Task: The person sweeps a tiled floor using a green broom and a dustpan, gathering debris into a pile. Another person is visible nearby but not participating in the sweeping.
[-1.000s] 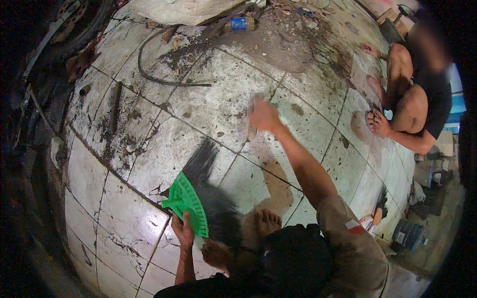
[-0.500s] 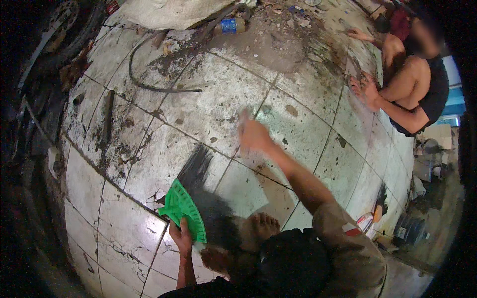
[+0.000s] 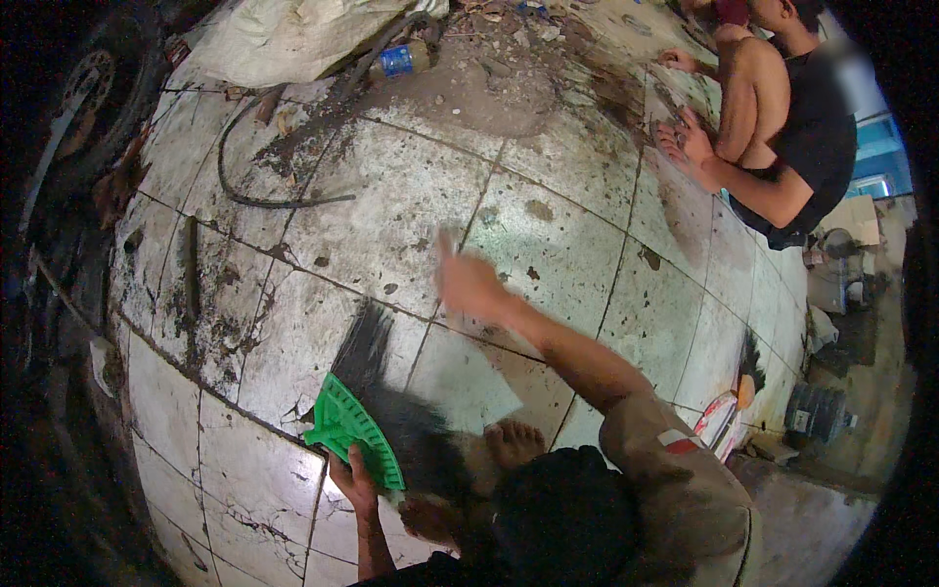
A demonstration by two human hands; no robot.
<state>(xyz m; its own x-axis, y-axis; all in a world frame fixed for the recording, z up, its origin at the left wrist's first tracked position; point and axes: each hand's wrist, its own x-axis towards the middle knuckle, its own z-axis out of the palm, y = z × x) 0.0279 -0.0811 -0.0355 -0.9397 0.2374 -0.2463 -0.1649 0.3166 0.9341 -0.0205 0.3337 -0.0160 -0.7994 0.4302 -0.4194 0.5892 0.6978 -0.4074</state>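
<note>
Grimy white-tiled floor [image 3: 562,269] | your left hand [image 3: 359,485] grips green broom head [image 3: 347,426], bristles [image 3: 409,416] rightward | your right hand [image 3: 474,288] farther, up-right; blurred, grasp can't be told

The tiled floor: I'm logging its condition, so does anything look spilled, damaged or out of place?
Yes. Loose dirt lies spread over the floor at the top, with a plastic bottle on its side by its left edge, like litter. Dark branching lines, apparently cracks, mark the lower-left tiles.
</note>
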